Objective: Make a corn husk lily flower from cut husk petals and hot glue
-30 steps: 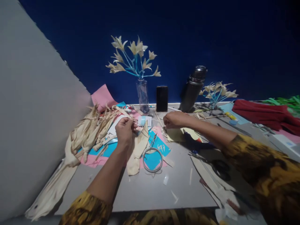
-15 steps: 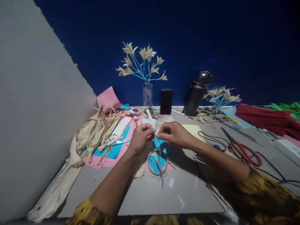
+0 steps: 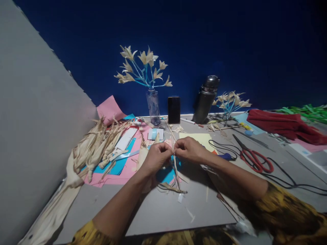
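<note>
Since the earliest frame, the right hand has come in from the right to meet the left hand, and a thin strip now hangs below them. The person pinches it with both hands, thumbs against fingers, the two sets of fingertips close together. The strip is over the middle of the bench, its lower end towards the front edge, above a crinkled brown husk piece.

At the back edge, left of centre, a clear vase stands upright; the blue stems of pale flowers enter its narrow mouth. Whether it holds water is not clear. To its right a dark phone stands upright, then a dark flask tilts to the right towards the wall with its silver cap on, its contents hidden. Beside the flask is a second flower bunch, whose base is hard to make out.

Dry husks are heaped along the left edge, partly over pink and blue paper. Towards the right lie red-handled scissors and, near the back right corner, a red cloth.
</note>
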`<move>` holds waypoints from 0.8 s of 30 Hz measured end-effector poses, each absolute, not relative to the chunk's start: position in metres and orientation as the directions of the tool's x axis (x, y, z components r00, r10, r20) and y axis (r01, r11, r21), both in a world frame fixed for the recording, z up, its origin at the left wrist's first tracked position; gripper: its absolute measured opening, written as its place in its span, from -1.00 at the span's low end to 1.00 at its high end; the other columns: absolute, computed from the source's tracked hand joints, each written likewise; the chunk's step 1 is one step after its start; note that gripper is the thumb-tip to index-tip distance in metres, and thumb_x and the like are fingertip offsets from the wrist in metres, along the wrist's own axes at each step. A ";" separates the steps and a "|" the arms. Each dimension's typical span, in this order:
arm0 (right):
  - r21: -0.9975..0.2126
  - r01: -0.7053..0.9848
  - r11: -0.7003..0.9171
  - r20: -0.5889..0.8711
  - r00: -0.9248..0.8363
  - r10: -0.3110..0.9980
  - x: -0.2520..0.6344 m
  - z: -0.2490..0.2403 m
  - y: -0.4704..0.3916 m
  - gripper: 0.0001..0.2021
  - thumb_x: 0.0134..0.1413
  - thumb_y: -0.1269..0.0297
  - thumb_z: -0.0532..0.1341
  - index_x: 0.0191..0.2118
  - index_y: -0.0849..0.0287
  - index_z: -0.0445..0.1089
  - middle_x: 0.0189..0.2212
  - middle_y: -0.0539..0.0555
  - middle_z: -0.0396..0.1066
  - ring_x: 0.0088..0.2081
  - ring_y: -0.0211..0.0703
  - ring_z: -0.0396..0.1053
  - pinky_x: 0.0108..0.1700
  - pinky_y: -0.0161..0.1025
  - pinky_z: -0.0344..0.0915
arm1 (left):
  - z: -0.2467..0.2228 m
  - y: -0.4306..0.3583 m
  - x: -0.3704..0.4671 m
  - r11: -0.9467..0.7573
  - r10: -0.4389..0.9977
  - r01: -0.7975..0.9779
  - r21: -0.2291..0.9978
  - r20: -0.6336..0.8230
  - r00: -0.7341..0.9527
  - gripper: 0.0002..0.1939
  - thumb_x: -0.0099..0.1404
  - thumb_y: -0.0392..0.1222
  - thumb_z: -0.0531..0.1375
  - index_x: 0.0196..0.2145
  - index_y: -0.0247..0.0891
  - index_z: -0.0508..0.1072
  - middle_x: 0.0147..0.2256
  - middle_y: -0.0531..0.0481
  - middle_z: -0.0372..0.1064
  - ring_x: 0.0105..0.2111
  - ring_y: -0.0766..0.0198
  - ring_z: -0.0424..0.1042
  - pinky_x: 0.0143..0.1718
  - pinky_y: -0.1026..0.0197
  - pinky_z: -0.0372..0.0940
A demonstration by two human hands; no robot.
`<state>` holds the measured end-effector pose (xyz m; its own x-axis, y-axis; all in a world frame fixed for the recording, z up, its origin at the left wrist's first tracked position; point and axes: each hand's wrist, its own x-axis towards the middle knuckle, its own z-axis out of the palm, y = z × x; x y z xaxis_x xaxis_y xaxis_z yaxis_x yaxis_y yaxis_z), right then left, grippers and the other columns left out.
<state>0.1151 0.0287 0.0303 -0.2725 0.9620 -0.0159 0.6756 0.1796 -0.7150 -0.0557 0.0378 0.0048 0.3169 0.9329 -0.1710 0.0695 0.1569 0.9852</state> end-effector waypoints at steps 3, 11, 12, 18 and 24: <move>-0.667 0.718 0.200 0.013 -0.257 0.966 0.114 0.030 0.030 -0.84 -0.01 0.39 0.19 -0.56 0.21 0.37 -0.63 -0.09 0.26 -0.54 -0.32 0.16 -0.47 -0.34 -0.04 | 0.001 0.035 -0.054 0.066 0.960 0.156 0.986 -0.105 0.259 -0.83 0.05 -0.14 0.26 -0.55 -0.23 0.36 -0.66 0.13 0.24 -0.66 0.38 0.22 -0.61 0.33 0.12; -0.504 0.836 0.215 0.033 -0.231 0.973 0.106 0.040 0.027 -0.86 0.03 0.33 0.18 -0.50 0.17 0.42 -0.55 0.00 0.41 -0.50 -0.23 0.23 -0.45 -0.31 -0.04 | 0.002 0.036 -0.058 -0.170 0.975 0.356 0.919 0.105 0.194 -0.83 0.13 -0.16 0.18 -0.57 -0.22 0.34 -0.59 0.11 0.22 -0.55 0.32 0.21 -0.51 0.28 0.12; -0.489 0.842 0.228 0.031 -0.244 0.969 0.105 0.041 0.026 -0.85 0.04 0.33 0.18 -0.49 0.17 0.42 -0.54 0.01 0.43 -0.50 -0.23 0.24 -0.45 -0.31 -0.04 | 0.003 0.037 -0.059 -0.185 0.971 0.344 0.920 0.118 0.207 -0.82 0.13 -0.16 0.19 -0.57 -0.22 0.33 -0.59 0.11 0.21 -0.54 0.33 0.19 -0.50 0.27 0.10; -0.374 0.914 0.154 0.030 -0.154 0.988 0.117 0.038 0.033 -0.86 0.11 0.30 0.16 -0.34 0.19 0.46 -0.37 0.16 0.54 -0.34 -0.08 0.41 -0.39 -0.26 0.01 | 0.033 0.026 -0.068 -0.118 0.881 -0.008 0.993 0.109 0.461 -0.77 0.11 -0.09 0.27 -0.55 -0.23 0.35 -0.50 0.04 0.23 -0.48 0.30 0.23 -0.43 0.22 0.17; -0.543 0.839 -0.030 0.004 0.038 0.999 0.173 0.034 0.045 -0.86 0.01 0.37 0.16 -0.51 0.23 0.38 -0.47 0.17 0.48 -0.37 -0.10 0.38 -0.33 -0.25 0.12 | 0.099 0.030 -0.138 -0.217 0.947 -0.357 0.909 0.285 0.151 -0.65 0.01 -0.04 0.34 -0.60 -0.17 0.22 -0.58 0.09 0.11 -0.63 0.37 0.02 -0.58 0.20 0.07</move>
<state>0.1733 0.0445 0.0339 0.0383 0.9993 0.0042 0.8395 -0.0299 -0.5425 -0.1378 0.0301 0.0995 0.1506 0.9467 0.2847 -0.3566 -0.2166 0.9088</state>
